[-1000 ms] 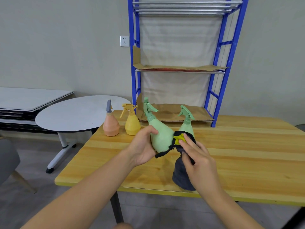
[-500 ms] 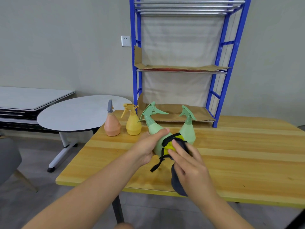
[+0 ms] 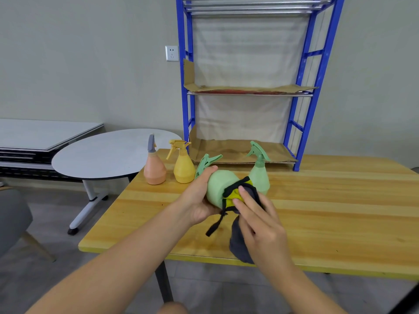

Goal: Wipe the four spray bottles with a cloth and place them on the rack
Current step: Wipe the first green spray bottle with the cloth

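My left hand (image 3: 199,200) grips a light green spray bottle (image 3: 218,186), tipped so its base faces me and its nozzle points away to the left. My right hand (image 3: 260,223) holds a dark grey and yellow cloth (image 3: 238,196) against the bottle's base. Standing on the wooden table (image 3: 317,211) are a second green bottle (image 3: 259,175), a yellow bottle (image 3: 183,165) and a peach bottle with a grey nozzle (image 3: 154,167). The blue rack (image 3: 303,87) stands at the table's far edge, with cardboard on its shelves.
A round white table (image 3: 106,155) stands to the left of the wooden table. A grey chair (image 3: 11,218) sits at the far left. Stacked panels (image 3: 34,137) lie along the left wall.
The held green bottle has tipped from upright to lying nearly flat, nozzle away. The cloth has shifted from its side onto its base.
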A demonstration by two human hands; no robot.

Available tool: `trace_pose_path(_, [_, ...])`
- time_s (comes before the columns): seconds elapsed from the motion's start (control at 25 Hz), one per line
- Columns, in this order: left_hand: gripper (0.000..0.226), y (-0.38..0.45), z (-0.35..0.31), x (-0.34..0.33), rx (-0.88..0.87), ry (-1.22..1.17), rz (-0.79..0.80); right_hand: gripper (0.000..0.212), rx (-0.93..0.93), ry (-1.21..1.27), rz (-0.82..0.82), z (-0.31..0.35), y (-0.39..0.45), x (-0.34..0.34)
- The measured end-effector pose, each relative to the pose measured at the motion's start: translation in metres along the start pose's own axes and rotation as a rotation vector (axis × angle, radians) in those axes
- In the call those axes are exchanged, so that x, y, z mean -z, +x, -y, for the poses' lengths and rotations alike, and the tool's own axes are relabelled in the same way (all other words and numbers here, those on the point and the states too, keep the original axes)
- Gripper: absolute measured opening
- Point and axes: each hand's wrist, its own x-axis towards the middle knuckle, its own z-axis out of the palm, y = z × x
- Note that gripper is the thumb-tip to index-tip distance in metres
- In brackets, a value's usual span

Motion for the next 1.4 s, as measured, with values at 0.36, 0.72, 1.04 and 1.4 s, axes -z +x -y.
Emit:
trace_pose_path(0.36, [0.036,0.005,0.013,0.007,-0.002,0.07,-0.071,0.032,0.029,-0.043,0.032,-0.012,-0.002,0.0])
trace_pose_path(0.72, [0.035,0.004,0.008,0.015,-0.028,0.025,-0.08,0.03,0.116,-0.064,0.128,-0.024,-0.011,0.002])
trace_pose_path(1.04, [0.033,0.005,0.0,0.015,-0.064,0.021,-0.052,0.03,0.273,-0.053,0.217,-0.018,-0.02,-0.004])
trace_pose_path(1.4, [0.04,0.005,-0.006,0.023,-0.11,0.061,-0.08,0.038,0.326,-0.075,0.223,-0.005,-0.005,-0.016])
